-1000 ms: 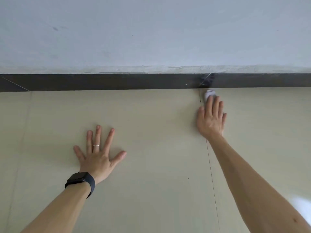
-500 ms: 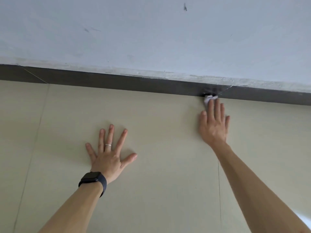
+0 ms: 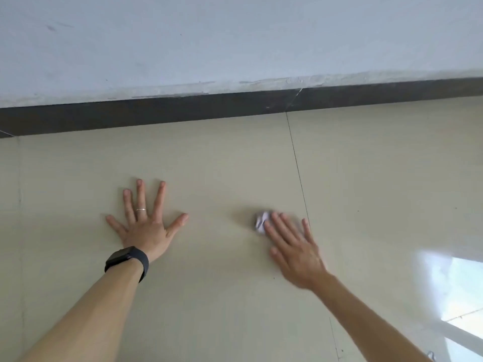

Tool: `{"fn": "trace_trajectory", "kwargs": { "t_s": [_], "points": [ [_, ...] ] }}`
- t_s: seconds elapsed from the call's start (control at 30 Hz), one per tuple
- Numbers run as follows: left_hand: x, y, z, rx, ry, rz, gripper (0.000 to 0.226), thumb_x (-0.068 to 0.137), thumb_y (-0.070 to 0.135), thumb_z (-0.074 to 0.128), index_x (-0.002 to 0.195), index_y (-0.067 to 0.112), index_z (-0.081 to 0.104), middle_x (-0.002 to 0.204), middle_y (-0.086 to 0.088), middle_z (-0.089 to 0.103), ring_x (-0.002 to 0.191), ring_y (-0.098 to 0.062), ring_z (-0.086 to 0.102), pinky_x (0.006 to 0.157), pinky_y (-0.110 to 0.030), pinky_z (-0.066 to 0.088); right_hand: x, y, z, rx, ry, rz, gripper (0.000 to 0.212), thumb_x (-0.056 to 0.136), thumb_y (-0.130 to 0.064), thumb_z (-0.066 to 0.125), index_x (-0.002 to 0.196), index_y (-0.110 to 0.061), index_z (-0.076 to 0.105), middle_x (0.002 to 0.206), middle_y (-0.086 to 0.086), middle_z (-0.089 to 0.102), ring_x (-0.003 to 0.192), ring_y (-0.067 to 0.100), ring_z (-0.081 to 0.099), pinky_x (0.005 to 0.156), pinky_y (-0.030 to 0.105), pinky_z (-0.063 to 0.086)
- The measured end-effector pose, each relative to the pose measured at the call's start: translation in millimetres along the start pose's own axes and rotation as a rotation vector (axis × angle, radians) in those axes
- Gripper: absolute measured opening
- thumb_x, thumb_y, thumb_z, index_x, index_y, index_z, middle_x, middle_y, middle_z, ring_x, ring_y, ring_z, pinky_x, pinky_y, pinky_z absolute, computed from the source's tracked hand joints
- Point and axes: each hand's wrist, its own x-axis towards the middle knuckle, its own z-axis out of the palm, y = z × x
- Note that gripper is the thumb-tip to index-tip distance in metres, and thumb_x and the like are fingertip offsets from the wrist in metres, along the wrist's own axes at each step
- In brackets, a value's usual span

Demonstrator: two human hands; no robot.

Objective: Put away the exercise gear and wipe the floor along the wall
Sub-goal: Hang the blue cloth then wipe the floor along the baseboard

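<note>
My right hand [image 3: 292, 246] lies flat on the beige tiled floor [image 3: 222, 165], its fingers pressing a small crumpled white tissue [image 3: 261, 221] against the tile. The tissue pokes out past my fingertips, well short of the wall. My left hand [image 3: 145, 223] is spread flat on the floor to the left, fingers apart, holding nothing; it wears a ring and a black watch [image 3: 127, 259]. No exercise gear is in view.
A dark skirting strip [image 3: 183, 111] runs along the foot of the pale wall [image 3: 235, 43]. A tile joint [image 3: 298, 168] runs from the skirting toward me beside my right hand. A bright window reflection [image 3: 454, 296] lies on the floor at the lower right.
My right hand has drawn the tissue back from the skirting toward me and slightly left. My left hand has stayed planted on the floor. The view has tilted.
</note>
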Motion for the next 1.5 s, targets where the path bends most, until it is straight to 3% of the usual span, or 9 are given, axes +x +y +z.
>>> {"fn": "trace_trajectory", "kwargs": {
  "t_s": [0.13, 0.27, 0.43, 0.63, 0.9, 1.17, 1.23, 1.4, 1.5],
  "points": [
    [-1, 3, -1, 0.045, -0.008, -0.007, 0.087, 0.075, 0.089, 0.015, 0.138, 0.056, -0.034, 0.154, 0.01, -0.043, 0.146, -0.022, -0.033, 0.112, -0.07, -0.006, 62, 113, -64, 0.164, 0.107, 0.627, 0.058, 0.103, -0.048, 0.003, 0.158, -0.032, -0.005, 0.167, -0.01, -0.007, 0.154, 0.012, -0.006, 0.122, 0.055, -0.003],
    [-1, 6, -8, 0.077, -0.06, -0.027, 0.088, 0.074, 0.089, 0.015, 0.133, 0.054, -0.039, 0.152, 0.007, -0.046, 0.145, -0.023, -0.035, 0.112, -0.069, -0.007, 16, 167, -70, 0.304, 0.084, 0.813, 0.058, 0.104, -0.046, 0.007, 0.16, -0.028, 0.006, 0.168, -0.007, 0.002, 0.154, 0.015, 0.001, 0.122, 0.058, 0.0],
    [-1, 12, -10, 0.141, -0.105, -0.045, 0.09, 0.075, 0.089, 0.016, 0.133, 0.051, -0.041, 0.154, 0.003, -0.044, 0.146, -0.026, -0.033, 0.114, -0.068, -0.002, -64, 70, -2, 0.295, 0.136, 0.516, 0.06, 0.103, -0.049, 0.008, 0.159, -0.03, 0.001, 0.167, -0.008, -0.01, 0.153, 0.014, -0.013, 0.124, 0.051, 0.004],
    [-25, 17, 5, 0.157, 0.088, 0.04, 0.076, 0.096, 0.066, 0.025, 0.157, 0.036, -0.009, 0.165, -0.004, -0.018, 0.153, -0.029, -0.01, 0.12, -0.055, 0.006, -103, -92, 64, 0.191, 0.042, -0.097, 0.055, 0.107, -0.043, 0.023, 0.16, -0.03, 0.012, 0.168, -0.008, 0.001, 0.154, 0.015, -0.005, 0.121, 0.046, 0.006],
    [-112, -15, 66, 0.248, 0.051, 0.357, 0.071, 0.095, 0.059, 0.025, 0.158, 0.037, 0.0, 0.166, -0.002, -0.013, 0.153, -0.031, -0.006, 0.119, -0.055, 0.01, -81, -5, 23, 0.411, 0.152, 0.715, 0.061, 0.103, -0.047, 0.009, 0.16, -0.027, 0.0, 0.168, -0.003, -0.01, 0.154, 0.019, -0.009, 0.122, 0.055, 0.009],
    [-137, -31, 75, 0.346, -0.031, 0.436, 0.078, 0.098, 0.057, 0.037, 0.156, 0.038, -0.01, 0.163, -0.001, -0.024, 0.152, -0.029, -0.015, 0.12, -0.053, 0.009, -149, -194, 94, 0.26, -0.048, -0.04, 0.056, 0.107, -0.043, 0.022, 0.16, -0.032, 0.009, 0.167, -0.011, -0.007, 0.153, 0.012, -0.013, 0.123, 0.045, -0.004],
    [-138, -35, 74, 0.387, -0.05, 0.462, 0.076, 0.098, 0.055, 0.036, 0.155, 0.039, -0.012, 0.163, -0.002, -0.026, 0.152, -0.029, -0.016, 0.12, -0.053, 0.008, -154, -170, 91, 0.24, 0.019, 0.098, 0.055, 0.107, -0.045, 0.02, 0.16, -0.034, 0.006, 0.166, -0.013, -0.008, 0.153, 0.009, -0.01, 0.125, 0.046, 0.002],
    [-141, -40, 69, 0.507, -0.098, 0.498, 0.077, 0.098, 0.058, 0.031, 0.154, 0.039, -0.018, 0.162, -0.004, -0.029, 0.152, -0.028, -0.017, 0.12, -0.05, 0.009, -179, -39, 52, 0.446, 0.119, 0.968, 0.058, 0.107, -0.042, 0.014, 0.16, -0.023, 0.001, 0.168, -0.002, -0.009, 0.154, 0.017, -0.007, 0.125, 0.047, 0.002],
    [-140, -40, 65, 0.514, -0.109, 0.51, 0.076, 0.098, 0.057, 0.033, 0.155, 0.039, -0.015, 0.163, -0.004, -0.025, 0.152, -0.028, -0.014, 0.121, -0.05, 0.01, -188, -41, 53, 0.561, 0.159, 1.06, 0.061, 0.107, -0.039, 0.018, 0.16, -0.013, 0.003, 0.168, 0.007, -0.008, 0.154, 0.024, -0.01, 0.125, 0.046, 0.001]
  ]
}}
